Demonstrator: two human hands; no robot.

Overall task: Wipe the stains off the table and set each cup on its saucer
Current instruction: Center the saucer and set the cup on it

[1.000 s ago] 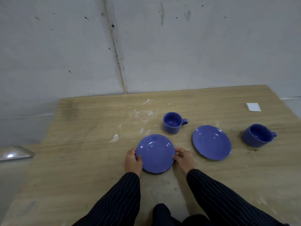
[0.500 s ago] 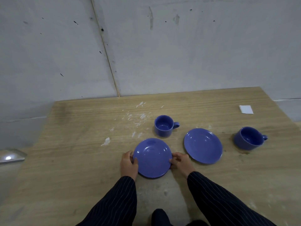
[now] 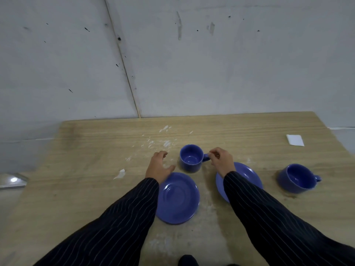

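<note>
Two blue saucers lie on the wooden table (image 3: 76, 189): one (image 3: 178, 198) near the front middle, the other (image 3: 249, 175) to its right, partly under my right sleeve. A blue cup (image 3: 191, 160) stands upright on the table behind the left saucer. My right hand (image 3: 221, 160) pinches its handle. My left hand (image 3: 160, 166) hovers just left of the cup, fingers apart, holding nothing. A second blue cup (image 3: 296, 178) stands on the table at the right. White stains (image 3: 165, 143) are smeared behind the middle cup.
A white folded square (image 3: 294, 140) lies near the table's far right corner. A white scrap (image 3: 120, 173) sits left of my left hand. A grey wall rises right behind the table. A shiny flat object (image 3: 11, 180) is off the table's left edge.
Both hands have let go of the left saucer and moved forward to the middle cup. My right hand now pinches its handle; my left is beside it.
</note>
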